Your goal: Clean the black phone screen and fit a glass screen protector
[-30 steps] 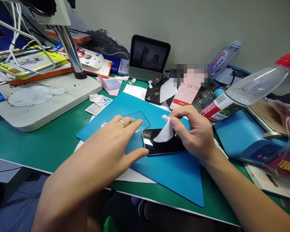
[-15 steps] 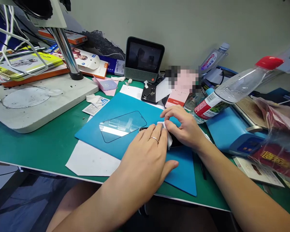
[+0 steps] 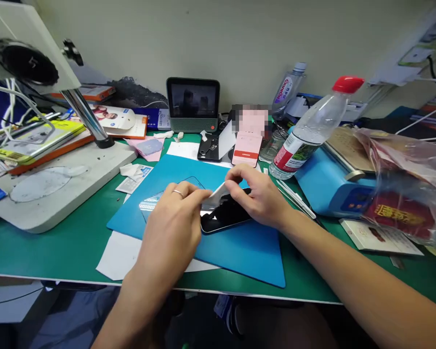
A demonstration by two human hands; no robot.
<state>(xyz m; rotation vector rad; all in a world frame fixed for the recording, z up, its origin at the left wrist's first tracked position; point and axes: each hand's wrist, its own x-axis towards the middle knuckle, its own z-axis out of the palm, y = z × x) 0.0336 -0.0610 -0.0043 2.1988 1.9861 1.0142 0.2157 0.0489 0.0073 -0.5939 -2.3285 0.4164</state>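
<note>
A black smartphone (image 3: 227,213) lies screen up on the blue mat (image 3: 245,257), partly covered by my right hand. Just over its far left part, a white wipe (image 3: 217,194) is stretched between my two hands. My left hand (image 3: 172,218), with a ring on one finger, pinches the wipe's left end. At the other end, the fingers of my right hand (image 3: 256,196) are closed on it. A clear screen protector (image 3: 149,201) with a black border lies on the mat to the left, mostly behind my left hand.
A white stand base (image 3: 69,194) with a metal post is at left. Behind the mat are a small display (image 3: 193,102), a phone with a black back (image 3: 209,148) and a pink card (image 3: 246,150). A red-capped bottle (image 3: 305,135) and a blue device (image 3: 323,184) stand at right.
My left hand has lifted off the phone and drawn back to the left, uncovering more of its screen. The wipe, pressed down before, is now raised between both hands. The camera view has shifted.
</note>
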